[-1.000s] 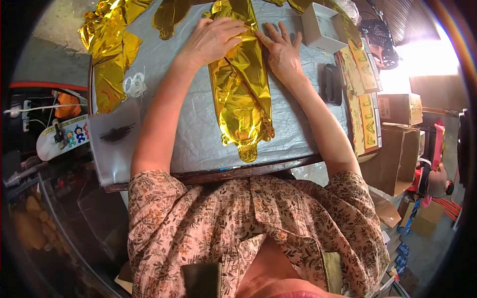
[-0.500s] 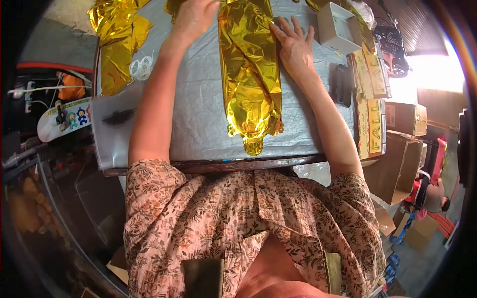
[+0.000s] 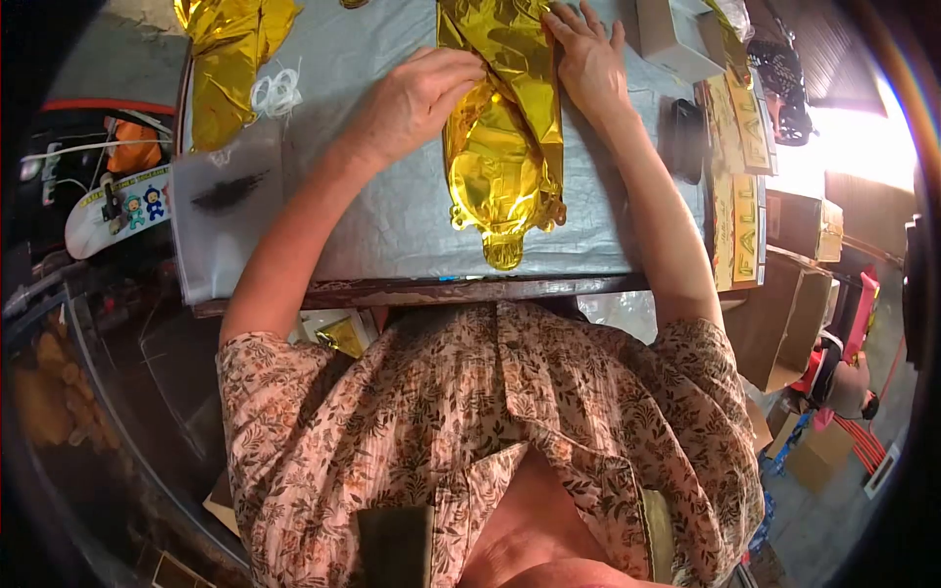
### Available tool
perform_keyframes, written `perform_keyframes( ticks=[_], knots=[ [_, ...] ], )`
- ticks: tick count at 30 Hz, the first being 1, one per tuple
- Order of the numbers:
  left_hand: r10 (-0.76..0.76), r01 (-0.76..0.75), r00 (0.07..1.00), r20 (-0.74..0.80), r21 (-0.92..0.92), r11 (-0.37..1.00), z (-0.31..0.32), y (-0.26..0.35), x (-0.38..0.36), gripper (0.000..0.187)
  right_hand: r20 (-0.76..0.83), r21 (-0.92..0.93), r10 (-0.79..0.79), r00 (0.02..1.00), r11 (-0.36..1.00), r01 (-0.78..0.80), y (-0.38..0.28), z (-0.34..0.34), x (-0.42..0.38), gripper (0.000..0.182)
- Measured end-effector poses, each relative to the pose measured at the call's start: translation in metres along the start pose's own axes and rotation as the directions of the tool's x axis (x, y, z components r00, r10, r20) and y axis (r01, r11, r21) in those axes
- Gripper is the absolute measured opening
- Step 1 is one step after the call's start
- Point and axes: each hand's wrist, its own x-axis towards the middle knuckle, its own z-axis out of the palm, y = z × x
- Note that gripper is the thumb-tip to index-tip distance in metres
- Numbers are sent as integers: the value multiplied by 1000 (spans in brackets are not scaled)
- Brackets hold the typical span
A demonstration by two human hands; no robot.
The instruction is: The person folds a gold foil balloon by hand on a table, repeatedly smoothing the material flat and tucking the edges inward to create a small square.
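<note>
From afar I saw left hand (image 3: 417,103) bunched on gold foil (image 3: 502,147), pinched or not I couldn't tell; right hand (image 3: 591,67) lay splayed, unclenched, at its edge.

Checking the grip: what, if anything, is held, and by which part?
The left hand touches the gold foil near its left edge; whether fingers pinch can't be told. The right hand holds nothing.

The left hand (image 3: 417,98) touches gold foil (image 3: 505,147), the right hand (image 3: 593,67) at its edge.
</note>
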Motion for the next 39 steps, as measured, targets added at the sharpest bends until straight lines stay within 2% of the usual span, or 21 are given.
perform_keyframes(
  ticks=[2,9,11,12,13,14,15,17,18,20,21,23,24,25,27,28,30,37,39],
  knots=[
    [-13,13,1000,9,-21,1000,5,5,-4,21,-144,97,-23,989,995,38,6,15,-1,41],
    [67,-69,997,43,60,996,10,12,-13,24,-123,222,-56,991,972,83,24,25,3,41],
    [54,-57,997,49,74,996,10,13,-15,23,-403,442,-269,875,780,443,30,33,3,42],
    [55,-59,997,45,77,995,10,14,-15,23,-406,438,-273,872,779,447,34,36,3,42],
    [62,-66,997,49,98,993,10,15,-15,22,-212,309,-191,958,917,251,21,21,2,44],
    [69,-75,996,53,120,990,10,15,-14,21,-36,126,-58,998,990,63,13,12,4,47],
    [73,-79,996,47,130,988,9,15,-14,21,-45,125,-65,997,990,70,13,17,5,47],
    [47,-54,996,76,92,994,6,17,-12,22,-256,67,-154,954,982,176,18,36,2,47],
    [49,-56,996,71,101,993,4,18,-11,22,-241,12,-171,955,984,179,21,40,3,60],
    [-42,45,997,58,-50,998,-1,15,-8,21,-250,14,-163,954,985,172,21,40,2,61],
    [-39,42,998,54,-43,998,-4,10,-5,21,-248,16,-148,957,988,156,21,40,1,61],
    [-34,34,998,-51,-10,999,-7,-12,7,20,-242,27,-140,960,988,151,20,38,-1,63],
    [41,-33,994,-98,82,996,-7,-25,13,20,-229,38,-129,965,989,141,19,37,-2,66],
    [46,-37,994,-101,86,996,-7,-32,20,20,-235,36,-131,963,989,143,19,36,-4,66],
    [87,-86,996,-6,85,993,-7,-44,30,21,-215,61,-107,971,991,122,18,33,-4,71],
    [92,-90,996,-9,88,992,-7,-49,32,21,-220,57,-108,970,991,123,18,33,-3,71],
    [58,-64,997,49,137,989,-5,-58,31,22,-199,51,-110,974,991,123,20,33,-5,77],
    [64,-69,997,43,114,991,-5,-63,33,25,-201,-10,-132,971,991,132,23,30,-10,83],
    [52,-75,990,132,175,982,-7,-63,45,28,-194,-35,-133,972,991,129,23,29,-9,85]
  ],
)
